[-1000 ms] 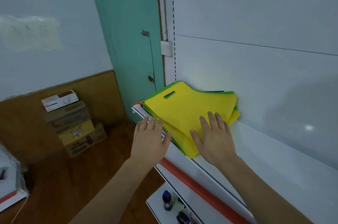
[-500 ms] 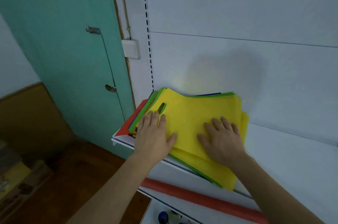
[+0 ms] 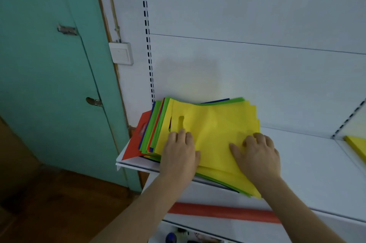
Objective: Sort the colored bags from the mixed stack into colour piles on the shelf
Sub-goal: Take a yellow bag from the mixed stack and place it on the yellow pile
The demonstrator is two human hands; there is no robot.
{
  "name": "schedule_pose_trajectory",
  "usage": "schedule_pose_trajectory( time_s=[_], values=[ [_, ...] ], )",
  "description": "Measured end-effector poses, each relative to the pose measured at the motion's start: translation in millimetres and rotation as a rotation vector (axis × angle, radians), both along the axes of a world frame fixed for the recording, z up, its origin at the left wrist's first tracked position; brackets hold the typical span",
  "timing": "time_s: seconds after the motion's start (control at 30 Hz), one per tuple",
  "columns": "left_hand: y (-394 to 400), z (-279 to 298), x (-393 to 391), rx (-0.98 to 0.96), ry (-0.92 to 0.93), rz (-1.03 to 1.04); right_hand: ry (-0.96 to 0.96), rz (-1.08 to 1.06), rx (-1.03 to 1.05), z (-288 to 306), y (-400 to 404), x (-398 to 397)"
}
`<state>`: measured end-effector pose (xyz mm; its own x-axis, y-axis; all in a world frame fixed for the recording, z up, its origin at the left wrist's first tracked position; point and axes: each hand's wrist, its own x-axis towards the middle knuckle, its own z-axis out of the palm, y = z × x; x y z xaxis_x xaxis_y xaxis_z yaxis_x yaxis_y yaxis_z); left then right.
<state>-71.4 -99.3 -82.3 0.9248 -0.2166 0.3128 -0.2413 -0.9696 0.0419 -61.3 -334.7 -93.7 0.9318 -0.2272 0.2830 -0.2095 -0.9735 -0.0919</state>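
Observation:
A mixed stack of flat coloured bags (image 3: pixel 213 121) lies at the left end of the white shelf (image 3: pixel 309 165). Its top bag is yellow with a cut-out handle slot; green, red and blue edges fan out on the left, and a red bag (image 3: pixel 136 141) sticks out at the bottom left. My left hand (image 3: pixel 180 153) rests on the top yellow bag just below the slot. My right hand (image 3: pixel 257 155) lies on the same bag further right, its fingers bent and bunching the fabric. A separate yellow pile (image 3: pixel 356 146) shows at the right edge.
A teal door (image 3: pixel 49 74) and a wall switch (image 3: pixel 120 53) stand left of the shelf unit. The shelf's front edge carries a red strip (image 3: pixel 221 212). A lower shelf holds small bottles (image 3: pixel 171 237). The wooden floor lies below left.
The view swung right and nearer to the shelf. Both hands slid up onto the top yellow bag, and the right hand's fingers have curled, wrinkling the fabric.

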Motion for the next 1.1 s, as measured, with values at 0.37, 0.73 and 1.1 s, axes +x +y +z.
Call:
schedule_pose_trajectory(
  time_s=[0.37, 0.73, 1.1],
  values=[
    [-13.8, -4.1, -11.3, 0.05, 0.07, 0.113, 0.06, 0.019, 0.033, 0.4, -6.1, 4.5],
    [-20.1, 5.2, -8.0, -0.39, -0.062, -0.098, 0.09, -0.08, 0.593, 15.1, -43.8, 17.0],
    [2.8, 35.9, 23.9, -0.993, 0.252, 0.323, -0.006, -0.075, 0.754, 6.3, -78.8, 12.6]
  ],
)
